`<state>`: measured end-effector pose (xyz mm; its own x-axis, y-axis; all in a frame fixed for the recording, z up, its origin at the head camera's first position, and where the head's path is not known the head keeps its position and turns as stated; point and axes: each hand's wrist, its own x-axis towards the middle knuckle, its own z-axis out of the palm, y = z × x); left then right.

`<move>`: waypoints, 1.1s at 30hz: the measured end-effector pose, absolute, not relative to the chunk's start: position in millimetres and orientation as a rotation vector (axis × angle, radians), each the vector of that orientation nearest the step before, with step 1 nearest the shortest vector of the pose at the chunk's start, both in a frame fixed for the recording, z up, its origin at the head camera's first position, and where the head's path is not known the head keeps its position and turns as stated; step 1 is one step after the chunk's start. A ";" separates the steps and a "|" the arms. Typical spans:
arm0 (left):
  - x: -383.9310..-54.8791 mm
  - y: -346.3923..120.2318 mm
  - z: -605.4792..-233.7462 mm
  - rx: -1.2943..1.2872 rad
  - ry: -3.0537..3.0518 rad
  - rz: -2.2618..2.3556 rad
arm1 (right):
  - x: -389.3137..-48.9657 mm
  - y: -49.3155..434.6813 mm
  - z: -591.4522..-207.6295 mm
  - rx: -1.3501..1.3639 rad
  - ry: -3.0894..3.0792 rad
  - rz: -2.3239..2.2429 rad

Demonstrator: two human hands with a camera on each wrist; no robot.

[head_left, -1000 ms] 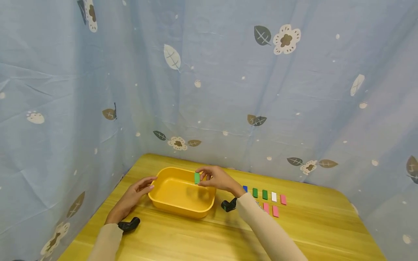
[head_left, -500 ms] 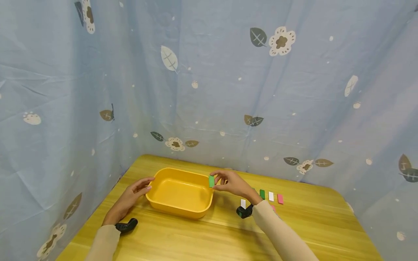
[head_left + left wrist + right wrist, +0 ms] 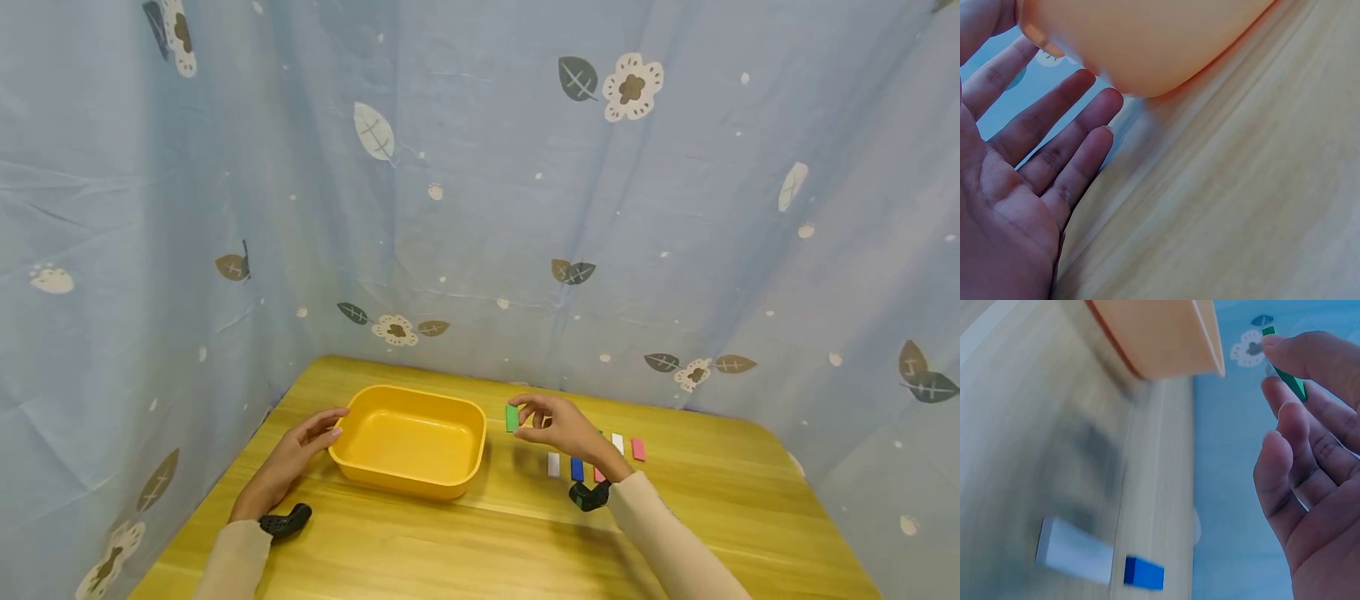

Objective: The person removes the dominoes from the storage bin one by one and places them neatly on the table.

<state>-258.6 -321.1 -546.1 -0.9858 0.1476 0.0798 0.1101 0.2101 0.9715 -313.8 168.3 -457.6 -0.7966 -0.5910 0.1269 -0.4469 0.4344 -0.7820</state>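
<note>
A yellow plastic basin [image 3: 405,482] stands on the table, its visible floor bare. My left hand [image 3: 296,454] touches the basin's left end; in the left wrist view its fingers [image 3: 1041,128] are extended beside the wall and the thumb meets the rim. My right hand [image 3: 561,429] pinches a small green tile [image 3: 512,417] upright between thumb and fingertips, above the table just right of the basin. From the right wrist, the tile [image 3: 1290,381] shows edge-on under the thumb, while the other fingers curl loosely.
Rows of small tiles lie right of the basin: a white tile [image 3: 553,464], a blue tile [image 3: 577,469], another white tile [image 3: 618,443] and a pink tile [image 3: 638,449], others partly hidden by my right arm. A patterned blue curtain [image 3: 480,250] hangs behind the wooden table [image 3: 420,542].
My right hand has moved right with the green tile, from over the basin's right end to outside it. The left hand stays at the basin. The head view has shifted slightly.
</note>
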 end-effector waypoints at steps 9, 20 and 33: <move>-259.8 -318.8 -546.8 0.271 2.412 1.968 | -306.2 208.4 -462.6 -0.860 2.565 -1.330; -256.0 -322.4 -549.6 0.272 2.428 1.946 | -291.4 259.5 -473.9 -0.766 2.621 -1.348; -254.1 -318.4 -549.4 0.295 2.464 1.945 | -276.6 315.4 -489.4 -0.623 2.648 -1.403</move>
